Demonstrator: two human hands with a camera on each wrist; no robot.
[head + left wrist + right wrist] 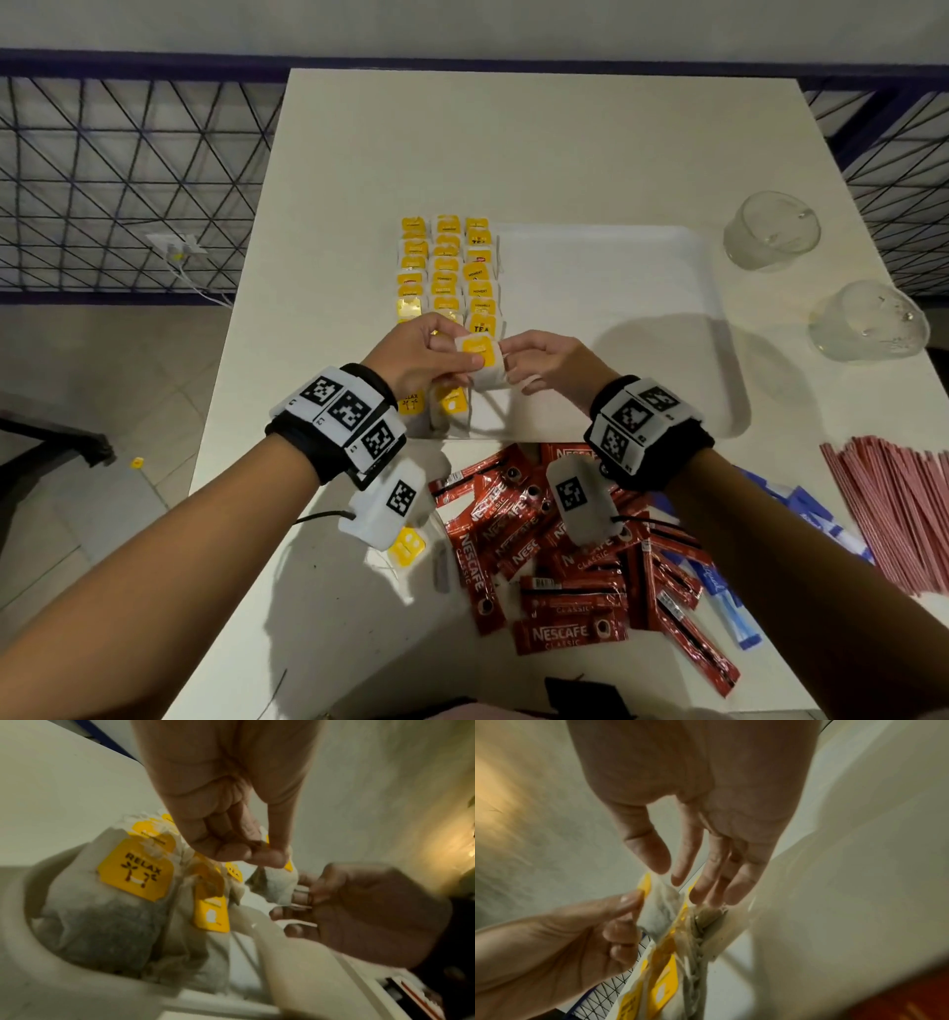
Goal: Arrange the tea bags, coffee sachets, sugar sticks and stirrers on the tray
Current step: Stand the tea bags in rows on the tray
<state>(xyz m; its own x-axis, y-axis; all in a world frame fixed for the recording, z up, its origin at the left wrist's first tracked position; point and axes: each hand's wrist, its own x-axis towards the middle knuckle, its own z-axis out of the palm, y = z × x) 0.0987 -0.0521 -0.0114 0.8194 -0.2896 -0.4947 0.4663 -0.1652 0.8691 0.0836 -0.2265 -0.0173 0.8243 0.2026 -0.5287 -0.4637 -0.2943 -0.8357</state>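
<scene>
My left hand (464, 360) pinches a white tea bag (482, 360) with a yellow tag just above the near left part of the white tray (616, 288). The pinch (257, 854) shows in the left wrist view. My right hand (518, 360) reaches in from the right with fairly straight fingers (706, 888), which touch the bag's (659, 910) edge; its thumb stands apart. Three columns of tea bags (447, 272) fill the tray's left side. Red coffee sachets (554, 565), blue sugar sticks (719, 591) and red-striped stirrers (893, 514) lie on the table in front of the tray.
Two upturned clear glasses (770, 231) (868, 324) stand right of the tray. One loose tea bag (407, 547) lies on the table under my left wrist. The tray's middle and right are bare. The table's left edge runs close to the tea bag columns.
</scene>
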